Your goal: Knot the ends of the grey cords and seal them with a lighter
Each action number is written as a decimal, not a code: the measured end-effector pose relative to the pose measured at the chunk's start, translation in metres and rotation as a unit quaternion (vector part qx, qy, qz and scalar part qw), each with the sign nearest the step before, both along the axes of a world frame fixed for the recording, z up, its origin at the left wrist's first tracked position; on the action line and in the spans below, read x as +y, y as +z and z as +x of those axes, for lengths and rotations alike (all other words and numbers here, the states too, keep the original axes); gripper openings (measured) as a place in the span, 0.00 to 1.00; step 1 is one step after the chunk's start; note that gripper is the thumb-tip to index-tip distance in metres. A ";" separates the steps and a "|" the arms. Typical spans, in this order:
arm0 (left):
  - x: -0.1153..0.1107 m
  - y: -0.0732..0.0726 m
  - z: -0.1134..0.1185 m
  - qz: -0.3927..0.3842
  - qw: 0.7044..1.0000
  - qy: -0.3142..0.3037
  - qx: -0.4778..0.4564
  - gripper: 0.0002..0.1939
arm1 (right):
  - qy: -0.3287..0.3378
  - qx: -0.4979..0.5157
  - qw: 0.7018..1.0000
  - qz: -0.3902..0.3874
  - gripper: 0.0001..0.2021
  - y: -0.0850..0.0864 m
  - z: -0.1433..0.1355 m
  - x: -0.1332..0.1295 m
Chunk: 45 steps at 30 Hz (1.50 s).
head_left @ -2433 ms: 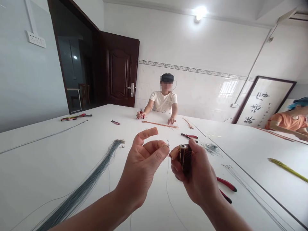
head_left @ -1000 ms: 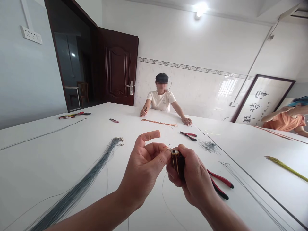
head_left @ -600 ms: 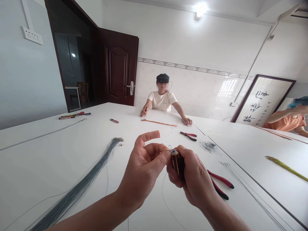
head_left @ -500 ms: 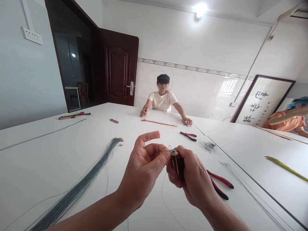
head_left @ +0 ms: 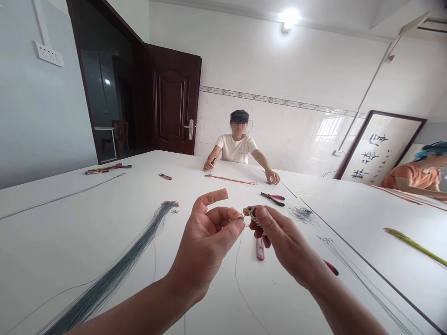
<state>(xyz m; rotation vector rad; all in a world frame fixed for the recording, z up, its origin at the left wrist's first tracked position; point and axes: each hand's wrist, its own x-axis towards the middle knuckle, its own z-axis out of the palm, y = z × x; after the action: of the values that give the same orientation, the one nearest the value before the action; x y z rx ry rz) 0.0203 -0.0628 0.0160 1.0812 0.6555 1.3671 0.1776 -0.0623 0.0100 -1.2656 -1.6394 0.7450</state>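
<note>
My left hand (head_left: 211,239) is closed in a pinch, index finger raised. Between thumb and fingertip it holds a small fish hook (head_left: 242,216), with a thin fishing line (head_left: 236,274) trailing down over the table. My right hand (head_left: 279,232) is wrapped round a small dark, gold-edged block like a lighter (head_left: 256,218), its top end tilted towards the hook. Most of the block is hidden by my fingers. Below my right hand lie pink thread snips (head_left: 260,250), partly covered. Red-handled pliers (head_left: 331,267) show only a handle tip past my right forearm.
A bundle of grey fishing lines (head_left: 139,246) with hooks at one end lies left. Other pliers (head_left: 274,199), a line tangle (head_left: 303,214), an orange bundle (head_left: 232,179) and snips (head_left: 165,176) lie farther off. A person (head_left: 235,146) sits opposite, another (head_left: 414,174) at right.
My right hand has turned the block over and drawn it slightly away from my left fingers. The pink snips have come into view; the pliers are now mostly covered by my forearm.
</note>
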 end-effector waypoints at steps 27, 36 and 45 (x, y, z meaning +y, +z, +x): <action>0.000 0.003 -0.002 -0.025 0.997 -0.050 0.047 0.21 | -0.013 0.143 0.982 0.120 0.13 0.003 -0.018 -0.017; 0.001 0.000 -0.002 -0.046 0.994 -0.073 0.069 0.22 | -0.015 0.072 0.991 0.110 0.14 -0.001 -0.017 -0.020; 0.001 -0.004 -0.005 -0.055 0.994 -0.069 0.066 0.22 | -0.037 0.039 0.984 0.173 0.12 -0.002 -0.012 -0.014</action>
<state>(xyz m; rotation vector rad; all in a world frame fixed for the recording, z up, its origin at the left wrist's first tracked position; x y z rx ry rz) 0.0153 -0.0615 0.0120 1.1136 0.7300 1.1357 0.1660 -0.0766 0.0078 -1.0293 -1.5694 0.4350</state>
